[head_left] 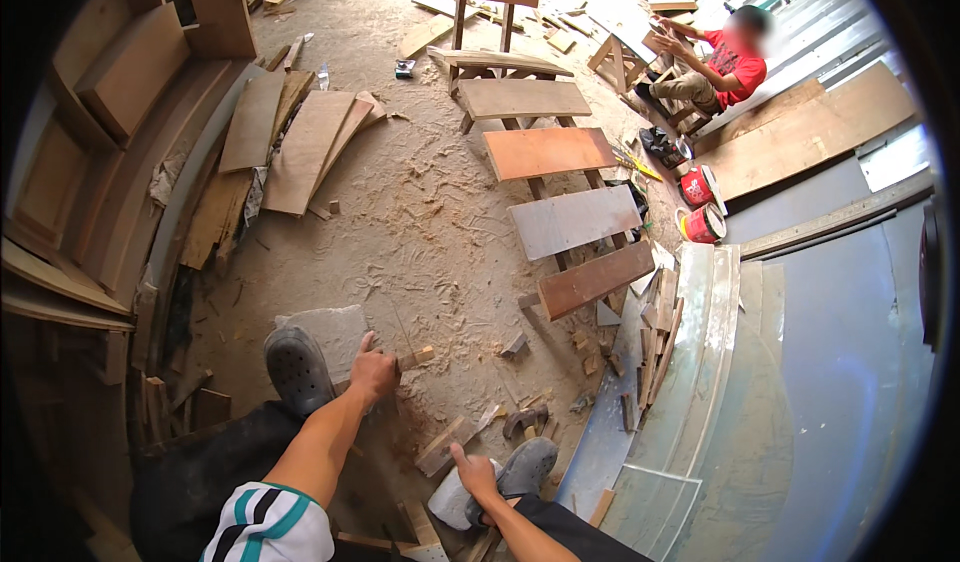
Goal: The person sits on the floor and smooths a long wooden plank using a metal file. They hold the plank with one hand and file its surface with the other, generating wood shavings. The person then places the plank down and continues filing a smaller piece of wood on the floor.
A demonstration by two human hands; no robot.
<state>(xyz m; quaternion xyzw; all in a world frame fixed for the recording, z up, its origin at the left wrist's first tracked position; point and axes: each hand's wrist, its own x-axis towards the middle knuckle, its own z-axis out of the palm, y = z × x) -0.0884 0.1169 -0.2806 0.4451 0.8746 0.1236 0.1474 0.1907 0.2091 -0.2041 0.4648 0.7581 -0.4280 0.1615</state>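
Wooden block: lower middle of the frame, slanted, its near end by the right hand.
Right hand: closed on the block, thumb laid along its near end.
Wooden stick: middle of the frame, left of centre, poking out to the right of the left fist.
Left hand: curled tight round the stick; blur and shadow leave unclear how much of it lies inside the fist.
Good handling: with pieces this short, a firm hold would serve best, thumb and fingertips kept back from the far ends; the low stance calls for steady wrists and both feet planted.
Shoes: a grey left clog on a pale slab, a grey right clog just beside the right hand.
Boards: a dark brown board, a grey board and an orange board lie in a row, right of centre.
Red cans: an upper can and a lower can, right of the boards.
Co-worker: seated, upper right, hands raised.
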